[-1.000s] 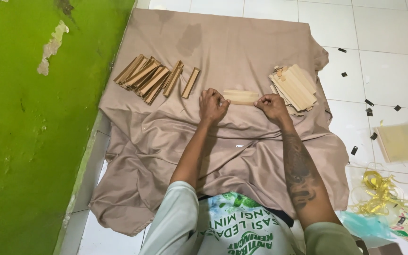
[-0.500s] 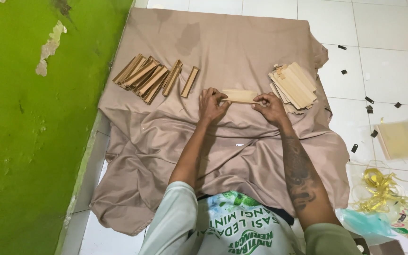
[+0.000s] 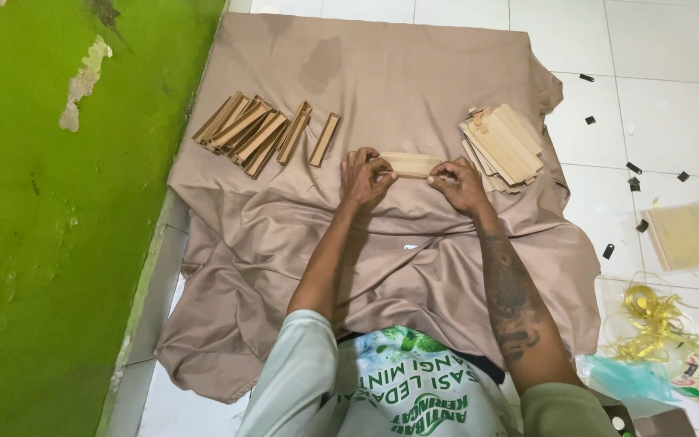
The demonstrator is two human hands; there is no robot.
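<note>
The left hand (image 3: 366, 176) and right hand (image 3: 459, 183) each pinch one end of a flat pale wooden strip (image 3: 411, 164), which lies between their fingers on the beige cloth (image 3: 414, 89). A stack of similar light slats (image 3: 502, 146) sits just beyond the right fingers.

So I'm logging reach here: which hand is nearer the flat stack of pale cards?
Right. The right hand sits just beside the stack; the left hand is farther away.

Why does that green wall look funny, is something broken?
Yes. Paint has peeled off the green wall, leaving a pale bare patch near its top. Small black bits also lie scattered on the white tiled floor, right of the tan cloth.
</note>
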